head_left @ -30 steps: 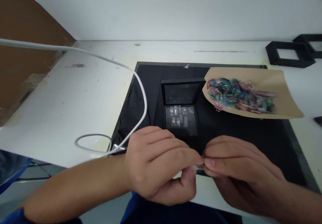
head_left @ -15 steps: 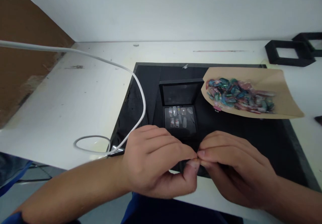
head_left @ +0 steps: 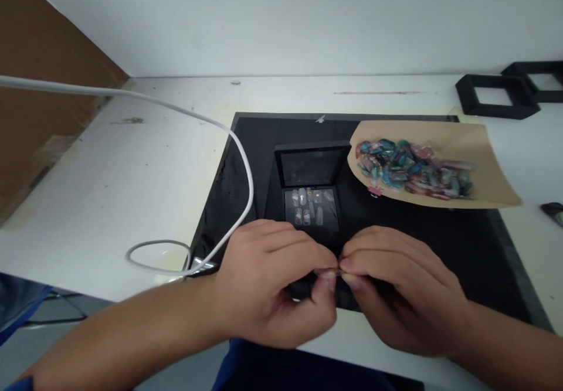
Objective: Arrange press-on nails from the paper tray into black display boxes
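Hands shifted left; left hand (head_left: 272, 285), right hand (head_left: 396, 288) pinch clear nail (head_left: 333, 272) at mat (head_left: 484, 250) front edge.

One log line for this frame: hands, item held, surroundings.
left hand + right hand: fingertips pinch small clear piece | behind: open black box of nail tips | right: kraft sheet of coloured nails

Head cam: my left hand (head_left: 275, 288) and right hand (head_left: 402, 297) meet fingertip to fingertip over the near edge of the black mat (head_left: 440, 244), pinching a small clear piece (head_left: 335, 271) between them. Open black box (head_left: 311, 194) of press-on nails just behind. Kraft paper (head_left: 484, 162) with coloured nails (head_left: 411, 168) at right. White cable (head_left: 220, 139) at left.
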{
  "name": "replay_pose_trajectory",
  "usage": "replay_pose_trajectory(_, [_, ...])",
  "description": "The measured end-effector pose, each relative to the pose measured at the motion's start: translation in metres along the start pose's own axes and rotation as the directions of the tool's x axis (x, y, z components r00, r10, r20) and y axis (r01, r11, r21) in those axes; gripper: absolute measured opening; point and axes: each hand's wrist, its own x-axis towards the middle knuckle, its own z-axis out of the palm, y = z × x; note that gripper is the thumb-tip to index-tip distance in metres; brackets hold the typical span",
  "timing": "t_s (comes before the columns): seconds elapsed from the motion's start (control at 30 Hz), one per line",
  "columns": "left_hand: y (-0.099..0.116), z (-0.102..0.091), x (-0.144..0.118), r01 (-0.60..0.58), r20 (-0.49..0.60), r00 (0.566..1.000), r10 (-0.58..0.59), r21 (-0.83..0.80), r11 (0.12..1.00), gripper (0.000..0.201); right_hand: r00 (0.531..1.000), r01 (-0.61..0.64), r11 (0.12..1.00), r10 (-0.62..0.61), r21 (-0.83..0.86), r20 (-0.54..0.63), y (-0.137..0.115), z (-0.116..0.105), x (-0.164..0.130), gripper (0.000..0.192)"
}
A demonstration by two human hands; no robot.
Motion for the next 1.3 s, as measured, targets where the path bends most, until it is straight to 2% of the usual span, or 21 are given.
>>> replay_pose_trajectory(0.2, [-0.003,0.004,-0.001,-0.037,-0.041,0.998,0.039,0.051,0.998,0.007,0.997,0.081,0.995,-0.081,-0.062,-0.002,0.002,-0.002,-0.001,0.016])
replay_pose_trajectory(0.47, [-0.002,0.002,0.001,-0.081,-0.053,0.995,0.086,0.089,0.993,0.007,0.997,0.083,0.995,-0.083,-0.048,0.004,0.002,-0.002,-0.001,0.018])
replay_pose_trajectory(0.57, [-0.001,0.001,0.001,-0.071,-0.079,0.994,0.077,0.070,0.995,0.004,1.000,0.005,1.000,-0.005,0.006,0.008,0.000,-0.001,0.002,0.020])
replay_pose_trajectory(0.7, [0.000,0.000,0.001,-0.025,-0.067,0.997,0.029,0.053,0.998,0.005,0.988,-0.153,0.974,0.147,0.169,0.047,-0.001,0.000,0.004,0.017])
replay_pose_trajectory(0.77, [0.000,0.000,0.002,-0.008,-0.071,0.997,0.012,0.057,0.998,0.005,0.972,-0.233,0.939,0.218,0.251,0.086,-0.001,0.000,0.005,0.015])
replay_pose_trajectory(0.87, [-0.001,0.000,0.003,0.009,-0.093,0.996,-0.005,0.036,0.999,0.002,0.930,-0.362,0.862,0.307,0.354,0.203,-0.001,-0.003,0.005,0.011])
replay_pose_trajectory(0.97, [-0.003,0.000,0.003,-0.025,-0.094,0.995,0.023,-0.015,1.000,0.009,0.876,-0.466,0.769,0.335,0.437,0.346,-0.002,-0.007,0.007,0.009])
replay_pose_trajectory(1.1, [-0.007,0.002,0.002,-0.035,-0.053,0.998,0.030,-0.091,0.995,0.014,0.805,-0.568,0.683,0.344,0.459,0.483,-0.004,-0.012,0.010,0.011])
replay_pose_trajectory(1.3, [-0.010,0.008,0.000,-0.061,-0.025,0.998,0.056,-0.239,0.969,0.018,0.809,-0.563,0.657,0.315,0.502,0.496,0.000,-0.010,0.010,0.012])
